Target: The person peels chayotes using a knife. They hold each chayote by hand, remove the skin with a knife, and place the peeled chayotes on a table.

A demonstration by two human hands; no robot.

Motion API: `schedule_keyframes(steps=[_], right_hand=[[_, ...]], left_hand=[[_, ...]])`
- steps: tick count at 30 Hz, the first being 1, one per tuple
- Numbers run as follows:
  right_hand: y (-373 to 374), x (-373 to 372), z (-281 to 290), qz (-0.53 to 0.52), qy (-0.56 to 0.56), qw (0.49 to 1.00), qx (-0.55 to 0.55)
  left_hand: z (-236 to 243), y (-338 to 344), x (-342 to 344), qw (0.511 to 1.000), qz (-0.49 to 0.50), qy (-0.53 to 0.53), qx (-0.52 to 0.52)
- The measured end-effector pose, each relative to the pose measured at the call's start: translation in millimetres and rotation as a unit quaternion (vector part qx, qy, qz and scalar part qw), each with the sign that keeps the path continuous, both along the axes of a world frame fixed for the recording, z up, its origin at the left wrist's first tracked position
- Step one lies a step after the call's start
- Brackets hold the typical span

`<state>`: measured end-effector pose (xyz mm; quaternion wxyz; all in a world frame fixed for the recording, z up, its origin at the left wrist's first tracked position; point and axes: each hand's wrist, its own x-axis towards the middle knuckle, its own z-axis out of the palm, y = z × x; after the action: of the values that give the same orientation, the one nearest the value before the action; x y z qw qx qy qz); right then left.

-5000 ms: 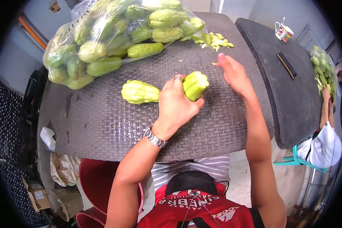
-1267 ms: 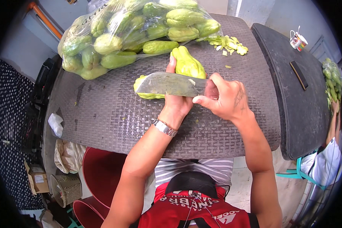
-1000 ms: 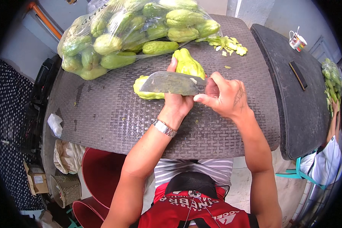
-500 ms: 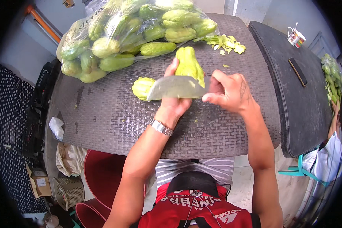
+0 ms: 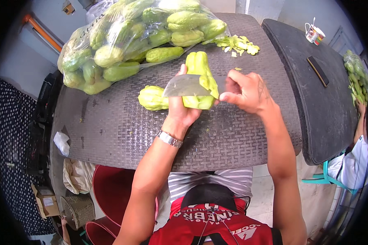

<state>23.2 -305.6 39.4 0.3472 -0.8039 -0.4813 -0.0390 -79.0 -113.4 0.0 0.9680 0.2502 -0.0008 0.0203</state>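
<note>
My left hand [image 5: 180,109] is wrapped round a pale green chayote [image 5: 198,65], which I hold above the table with its stem end pointing away. In my right hand [image 5: 249,94] is a knife with a broad, curved blade [image 5: 182,86]. The blade lies across the chayote's near half, its tip toward the left, and a strip of green [image 5: 208,85] rests against it near the handle. My right fingers hide most of the handle. Another chayote [image 5: 151,98] lies on the table just left of my left hand.
A clear plastic bag [image 5: 108,55] full of chayotes fills the far left of the woven-pattern table [image 5: 106,143]. Peelings [image 5: 243,45] lie at its far edge. The dark table [image 5: 315,106] at right bears a phone [image 5: 317,71] and a mug [image 5: 313,34]. Red bins [image 5: 112,192] stand below.
The knife has moved up and over the chayote's face, and a cut strip now shows at the blade. The chayote's near end, hidden behind the blade before, is now in sight.
</note>
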Motion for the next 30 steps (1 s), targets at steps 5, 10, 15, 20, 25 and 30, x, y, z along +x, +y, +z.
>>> schedule_keyframes(steps=[5, 10, 15, 20, 25, 30], right_hand=[[-5, 6, -1, 0.038, -0.002, 0.999, 0.011], [-1, 11, -10, -0.002, 0.033, 0.999, 0.031], [-3, 21, -9, 0.043, 0.475, 0.878, 0.028], [-3, 30, -14, 0.145, 0.756, 0.619, 0.154], [10, 2, -10, -0.095, 0.401, 0.911, 0.018], [15, -25, 4, -0.032, 0.141, 0.988, -0.046]], left_hand=[[-9, 11, -1, 0.998, -0.058, -0.028, 0.016], [-11, -4, -3, 0.997, 0.005, 0.007, 0.073], [4, -5, 1, 0.998, -0.028, 0.018, 0.053], [-3, -1, 5, 0.998, 0.004, 0.062, 0.018], [-1, -6, 4, 0.99, 0.052, 0.119, 0.047], [-1, -7, 0, 0.987, 0.092, 0.092, 0.094]])
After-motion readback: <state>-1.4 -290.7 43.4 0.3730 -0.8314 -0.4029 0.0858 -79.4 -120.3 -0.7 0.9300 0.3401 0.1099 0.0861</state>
